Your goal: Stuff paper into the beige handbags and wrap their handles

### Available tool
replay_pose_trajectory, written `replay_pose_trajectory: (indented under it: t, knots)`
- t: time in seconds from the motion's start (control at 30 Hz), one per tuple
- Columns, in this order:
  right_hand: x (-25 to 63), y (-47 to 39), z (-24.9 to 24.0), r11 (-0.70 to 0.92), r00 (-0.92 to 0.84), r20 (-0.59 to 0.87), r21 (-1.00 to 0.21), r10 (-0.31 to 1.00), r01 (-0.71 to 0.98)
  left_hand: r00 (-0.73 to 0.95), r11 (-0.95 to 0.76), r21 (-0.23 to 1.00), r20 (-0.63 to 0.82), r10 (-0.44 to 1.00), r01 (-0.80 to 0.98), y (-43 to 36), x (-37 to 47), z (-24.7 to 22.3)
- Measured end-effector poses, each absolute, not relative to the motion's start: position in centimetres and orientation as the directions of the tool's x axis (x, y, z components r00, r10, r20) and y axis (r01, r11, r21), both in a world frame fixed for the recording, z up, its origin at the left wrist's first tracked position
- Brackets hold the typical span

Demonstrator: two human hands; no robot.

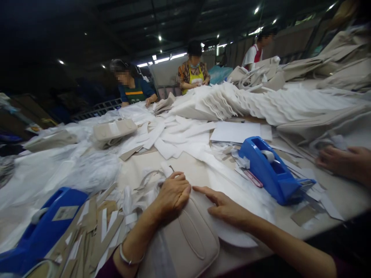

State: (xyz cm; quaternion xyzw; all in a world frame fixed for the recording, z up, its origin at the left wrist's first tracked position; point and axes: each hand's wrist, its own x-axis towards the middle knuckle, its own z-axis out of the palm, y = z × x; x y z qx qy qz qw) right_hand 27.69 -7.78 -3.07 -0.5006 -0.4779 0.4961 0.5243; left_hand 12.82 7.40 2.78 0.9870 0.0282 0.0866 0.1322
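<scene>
A pale beige handbag (188, 239) lies in front of me at the table's front edge, with a curved seam on its face and thin clear wrapping along its left side. My left hand (173, 193) is closed on the bag's upper end; its fingertips are hidden. Beside it, my right hand (222, 204) has its index finger stretched towards the left hand, with the other fingers partly bent and nothing seen in them. Under the right hand lies a white foam sheet (236, 231). White-wrapped straps (129, 204) lie left of my left hand.
Blue tape dispensers stand at right (269, 170) and lower left (43, 227). A red-edged cutter (253, 178) lies by the right one. Cardboard strips (98, 231), another wrapped bag (114, 130) and stacked foam sheets (214, 100) cover the table. A co-worker's hand (344, 162) is at right; several people work behind.
</scene>
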Motion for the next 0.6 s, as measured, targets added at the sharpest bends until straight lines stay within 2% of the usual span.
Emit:
replay_pose_trajectory:
  t: [0.13,0.3,0.47,0.6]
  knots:
    - [27.9,-7.0,-2.7,-0.026,-0.113,0.001,-0.972,0.994,-0.233,0.985,-0.959,0.281,0.151,0.087,0.042,7.4,12.9,2.9]
    - [27.7,-5.6,-1.7,-0.062,-0.254,0.022,-0.945,0.967,-0.32,0.988,-0.953,0.3,0.126,0.087,0.046,7.4,13.0,2.9]
    - [26.4,-3.3,-3.7,-0.015,-0.182,0.02,-0.982,0.983,-0.189,0.988,-0.946,0.321,0.124,0.089,0.045,7.5,13.0,2.9]
    - [26.7,-4.0,-4.0,0.061,-0.106,0.072,-0.994,0.992,-0.095,0.998,-0.94,0.34,0.04,0.04,0.024,7.5,13.2,2.5]
